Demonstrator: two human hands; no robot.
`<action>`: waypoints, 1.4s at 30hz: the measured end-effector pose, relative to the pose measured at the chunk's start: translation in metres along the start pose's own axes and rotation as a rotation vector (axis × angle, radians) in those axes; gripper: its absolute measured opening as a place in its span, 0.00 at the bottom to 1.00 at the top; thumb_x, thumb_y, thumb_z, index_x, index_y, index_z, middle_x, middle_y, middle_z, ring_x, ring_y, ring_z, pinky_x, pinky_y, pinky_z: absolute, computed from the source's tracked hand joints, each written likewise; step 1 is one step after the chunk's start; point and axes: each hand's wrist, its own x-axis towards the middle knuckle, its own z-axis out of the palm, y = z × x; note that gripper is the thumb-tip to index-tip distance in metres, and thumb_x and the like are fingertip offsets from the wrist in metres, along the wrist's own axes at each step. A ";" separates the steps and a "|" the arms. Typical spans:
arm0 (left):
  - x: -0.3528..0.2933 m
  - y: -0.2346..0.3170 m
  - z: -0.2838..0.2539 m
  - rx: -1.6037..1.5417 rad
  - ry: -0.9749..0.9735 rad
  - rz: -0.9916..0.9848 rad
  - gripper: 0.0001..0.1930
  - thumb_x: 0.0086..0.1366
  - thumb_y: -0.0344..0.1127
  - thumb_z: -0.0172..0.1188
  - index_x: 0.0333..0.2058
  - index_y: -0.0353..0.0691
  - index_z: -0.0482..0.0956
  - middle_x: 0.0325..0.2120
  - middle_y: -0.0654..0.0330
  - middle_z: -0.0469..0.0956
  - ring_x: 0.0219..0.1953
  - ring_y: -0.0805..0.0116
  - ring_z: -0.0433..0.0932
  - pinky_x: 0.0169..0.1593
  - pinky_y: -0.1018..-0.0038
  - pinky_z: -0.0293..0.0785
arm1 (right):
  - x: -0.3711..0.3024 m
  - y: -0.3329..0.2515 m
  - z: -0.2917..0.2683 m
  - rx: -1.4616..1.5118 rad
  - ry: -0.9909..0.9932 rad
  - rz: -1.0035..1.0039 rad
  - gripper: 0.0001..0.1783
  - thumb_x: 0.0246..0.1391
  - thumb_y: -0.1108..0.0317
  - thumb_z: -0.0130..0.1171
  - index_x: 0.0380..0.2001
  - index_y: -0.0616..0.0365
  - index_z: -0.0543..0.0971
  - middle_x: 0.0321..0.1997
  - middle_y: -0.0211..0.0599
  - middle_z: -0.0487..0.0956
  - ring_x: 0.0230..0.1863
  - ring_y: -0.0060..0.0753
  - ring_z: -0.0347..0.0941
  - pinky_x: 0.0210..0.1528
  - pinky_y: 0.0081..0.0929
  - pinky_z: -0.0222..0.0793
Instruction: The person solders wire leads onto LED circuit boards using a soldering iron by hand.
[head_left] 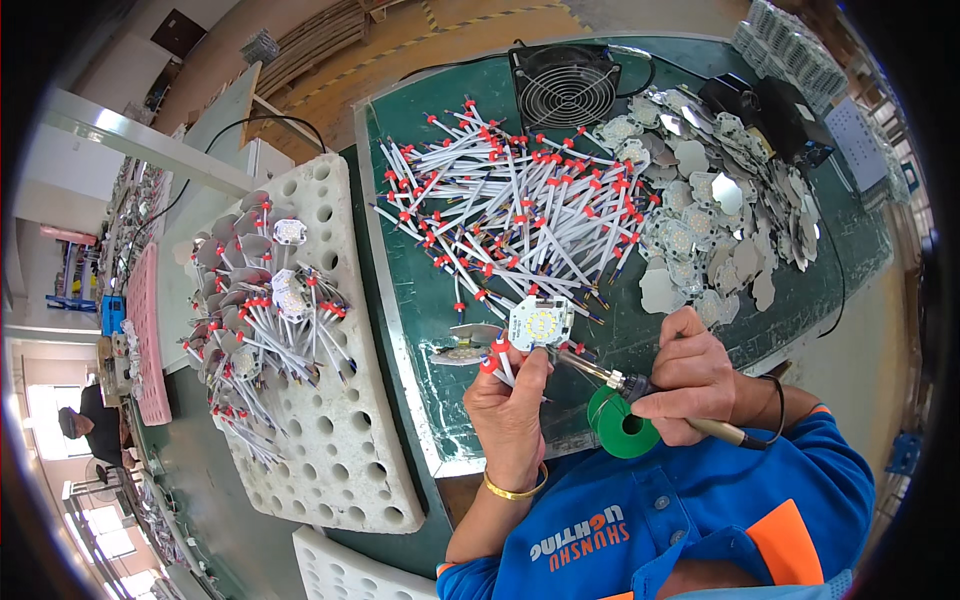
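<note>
One light board [538, 322], pinched in the left hand [508, 408] over the bench [800, 290]; right hand [692, 375] gripping a soldering iron [636, 386]. Remotely, I judge that any slip could scorch the board.

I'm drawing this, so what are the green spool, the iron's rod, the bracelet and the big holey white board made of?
Green spool: probably smooth plastic, because it's one even, bright colour.
Iron's rod: likely metal, shiny and greyish.
Bracelet: probably polished, gold-coloured metal; it glints.
Big white board: maybe matt foam, looking thick and dull, though plastic is possible.
</note>
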 end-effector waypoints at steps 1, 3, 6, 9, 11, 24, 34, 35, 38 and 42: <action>0.001 0.000 0.000 -0.012 0.002 -0.011 0.02 0.55 0.24 0.56 0.24 0.36 0.73 0.20 0.60 0.73 0.19 0.82 0.65 0.24 0.85 0.58 | 0.000 0.000 0.000 -0.028 -0.033 -0.011 0.12 0.32 0.74 0.56 0.27 0.53 0.77 0.13 0.21 0.66 0.13 0.22 0.61 0.28 0.26 0.55; 0.001 -0.001 -0.001 -0.027 0.005 -0.021 0.03 0.55 0.23 0.55 0.24 0.36 0.73 0.20 0.60 0.73 0.19 0.82 0.64 0.23 0.85 0.57 | 0.000 0.001 -0.001 -0.055 -0.069 -0.024 0.13 0.31 0.75 0.56 0.27 0.52 0.77 0.13 0.20 0.65 0.13 0.21 0.61 0.28 0.26 0.55; 0.005 -0.005 -0.002 -0.030 -0.006 -0.009 0.03 0.55 0.24 0.55 0.24 0.36 0.72 0.20 0.61 0.73 0.18 0.83 0.63 0.23 0.85 0.57 | -0.002 0.006 0.000 -0.047 -0.072 -0.036 0.13 0.32 0.75 0.56 0.28 0.52 0.77 0.12 0.19 0.64 0.13 0.21 0.60 0.28 0.26 0.55; 0.010 -0.009 -0.005 -0.026 -0.005 -0.038 0.03 0.55 0.24 0.55 0.23 0.37 0.72 0.20 0.62 0.73 0.18 0.83 0.63 0.22 0.85 0.56 | -0.003 0.009 0.001 -0.102 -0.163 -0.058 0.13 0.33 0.75 0.56 0.29 0.52 0.77 0.13 0.20 0.64 0.13 0.21 0.60 0.29 0.27 0.55; 0.014 -0.011 -0.007 -0.070 -0.038 -0.119 0.04 0.56 0.25 0.55 0.23 0.37 0.72 0.20 0.62 0.73 0.18 0.83 0.63 0.22 0.85 0.55 | -0.003 0.011 0.002 -0.039 -0.099 -0.022 0.14 0.33 0.75 0.56 0.30 0.52 0.77 0.13 0.20 0.63 0.14 0.22 0.61 0.29 0.27 0.55; 0.011 -0.011 -0.006 -0.019 -0.209 -0.193 0.02 0.56 0.26 0.57 0.25 0.37 0.74 0.19 0.63 0.72 0.18 0.81 0.63 0.23 0.84 0.58 | 0.026 0.032 0.004 -0.250 0.068 0.100 0.19 0.28 0.72 0.66 0.31 0.56 0.76 0.22 0.32 0.69 0.20 0.35 0.64 0.28 0.32 0.58; 0.010 -0.012 -0.010 -0.009 -0.251 -0.203 0.06 0.58 0.30 0.58 0.33 0.35 0.78 0.24 0.61 0.77 0.21 0.83 0.65 0.25 0.86 0.59 | 0.026 0.026 0.013 -0.028 0.005 0.415 0.14 0.36 0.76 0.64 0.30 0.55 0.73 0.28 0.33 0.75 0.25 0.34 0.72 0.24 0.25 0.67; 0.011 -0.012 -0.011 -0.015 -0.260 -0.194 0.07 0.59 0.31 0.57 0.35 0.35 0.78 0.24 0.61 0.78 0.21 0.83 0.66 0.25 0.86 0.60 | 0.024 0.025 0.012 0.000 -0.017 0.439 0.15 0.35 0.77 0.64 0.31 0.56 0.73 0.28 0.34 0.75 0.26 0.35 0.72 0.25 0.25 0.67; 0.010 -0.008 -0.010 0.043 -0.275 -0.233 0.09 0.60 0.31 0.56 0.37 0.35 0.77 0.26 0.59 0.78 0.21 0.81 0.67 0.25 0.85 0.61 | 0.021 0.022 0.012 0.005 -0.037 0.443 0.16 0.35 0.79 0.63 0.31 0.55 0.72 0.27 0.35 0.74 0.26 0.36 0.72 0.24 0.27 0.66; 0.012 -0.006 -0.009 -0.086 -0.307 -0.329 0.09 0.60 0.30 0.56 0.38 0.36 0.77 0.26 0.58 0.78 0.21 0.81 0.68 0.25 0.85 0.61 | 0.014 0.018 0.016 -0.147 0.013 0.344 0.16 0.35 0.81 0.61 0.28 0.55 0.70 0.21 0.34 0.70 0.20 0.36 0.66 0.19 0.29 0.60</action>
